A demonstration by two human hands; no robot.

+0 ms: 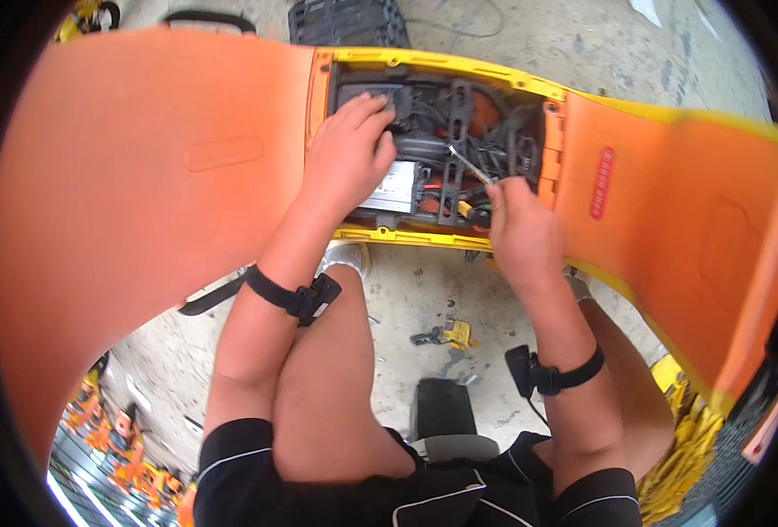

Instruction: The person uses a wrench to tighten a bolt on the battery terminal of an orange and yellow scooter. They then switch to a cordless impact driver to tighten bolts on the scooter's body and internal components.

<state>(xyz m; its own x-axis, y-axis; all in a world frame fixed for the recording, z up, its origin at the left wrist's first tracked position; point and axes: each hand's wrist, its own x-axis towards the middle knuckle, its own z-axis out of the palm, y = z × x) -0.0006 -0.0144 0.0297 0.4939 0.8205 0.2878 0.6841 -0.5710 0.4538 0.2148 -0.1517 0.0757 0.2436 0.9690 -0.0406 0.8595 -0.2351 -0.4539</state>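
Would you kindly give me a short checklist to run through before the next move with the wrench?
1. Wrench gripped in the right hand: ok.
2. Left hand apart from the wrench's tip: ok; it lies farther left, over the compartment.
3. Compartment open from above: ok, parts and cables show inside.
4. Wrench's tip seated on a fastener: cannot tell, too small and blurred.
5. Silver box fastened down: cannot tell.
6. Floor between the legs free of loose items: not ok, a yellow piece lies there.

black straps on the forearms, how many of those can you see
2: the left strap is around the left forearm, and the right strap is around the right forearm. No others show.
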